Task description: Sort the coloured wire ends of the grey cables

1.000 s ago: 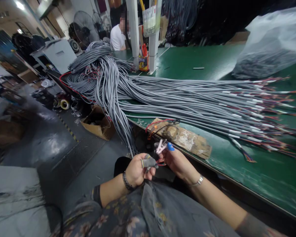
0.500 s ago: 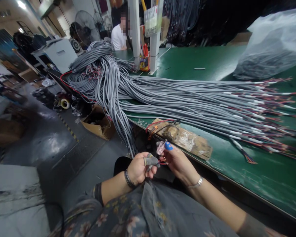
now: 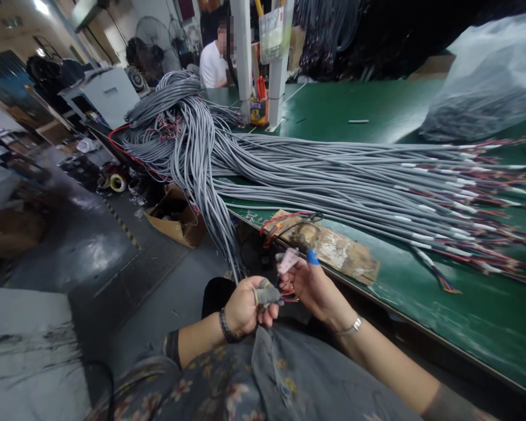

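Note:
My left hand [image 3: 251, 303], with grey finger covers on the thumb and a finger, is closed round a cable. Thin coloured wires [image 3: 290, 298] stick out of its fingertips to the right. Close by on the right is my right hand [image 3: 309, 286]. Blue tape wraps its thumb, and a pale pinkish wrap [image 3: 288, 261] covers a finger. That thumb stands up apart from the half-curled fingers, which are beside the wire ends; I see nothing gripped between them. Grey cables [image 3: 221, 234] hang over the table edge, down towards my left hand.
Many grey cables [image 3: 315, 169] lie across the green table [image 3: 421, 327], their stripped ends to the right. A worn cardboard piece [image 3: 333, 251] lies at the near edge. Beyond are a post [image 3: 277, 88], a plastic bag [image 3: 486, 82] and a seated person [image 3: 213, 64]. A carton [image 3: 179, 225] stands on the floor.
My right thumb has lifted away from the pink-wrapped finger, and the right hand has opened slightly. My left hand keeps its hold on the cable. The view has shifted a little.

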The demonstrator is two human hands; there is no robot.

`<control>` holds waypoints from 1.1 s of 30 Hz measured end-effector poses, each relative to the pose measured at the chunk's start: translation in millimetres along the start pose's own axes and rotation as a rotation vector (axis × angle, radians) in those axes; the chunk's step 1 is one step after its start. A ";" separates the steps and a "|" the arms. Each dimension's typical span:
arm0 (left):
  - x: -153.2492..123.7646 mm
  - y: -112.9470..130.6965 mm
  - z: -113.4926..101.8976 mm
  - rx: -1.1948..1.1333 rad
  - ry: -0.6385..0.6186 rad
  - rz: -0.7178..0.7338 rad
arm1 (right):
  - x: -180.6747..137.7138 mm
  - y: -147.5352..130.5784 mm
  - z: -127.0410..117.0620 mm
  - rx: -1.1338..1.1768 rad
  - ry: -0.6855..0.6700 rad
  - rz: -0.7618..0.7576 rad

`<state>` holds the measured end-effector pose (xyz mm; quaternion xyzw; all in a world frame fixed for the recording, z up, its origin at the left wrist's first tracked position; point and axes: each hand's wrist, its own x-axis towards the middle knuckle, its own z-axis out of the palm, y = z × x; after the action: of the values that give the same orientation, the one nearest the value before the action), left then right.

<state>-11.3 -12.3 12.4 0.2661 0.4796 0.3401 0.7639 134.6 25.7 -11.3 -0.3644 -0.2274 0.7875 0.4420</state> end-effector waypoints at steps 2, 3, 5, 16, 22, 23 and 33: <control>-2.2 -0.9 1.5 -0.009 0.027 0.028 | -0.8 -0.1 1.3 0.007 0.007 -0.017; -2.3 -1.4 2.3 -0.019 0.046 0.042 | -1.5 0.0 2.2 -0.004 0.023 -0.038; -0.8 -2.5 3.7 -0.049 0.084 0.072 | -3.5 0.2 4.1 -0.035 0.052 -0.085; 9.4 -6.9 3.1 -0.168 0.102 0.064 | -8.0 -0.5 8.9 -0.075 0.045 -0.096; 10.1 -7.2 3.1 -0.177 0.101 0.063 | -6.8 2.3 5.8 -0.100 0.070 -0.135; 10.3 -7.4 3.3 -0.176 0.099 0.065 | -6.3 2.3 5.5 -0.105 0.068 -0.137; 11.1 -8.1 4.4 -0.149 0.093 0.092 | -1.4 9.4 -0.6 -0.346 0.210 -0.338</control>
<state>-1.7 -9.2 2.1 0.2142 0.4752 0.4214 0.7422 130.6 19.7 -17.6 -0.4712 -0.3693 0.6095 0.5196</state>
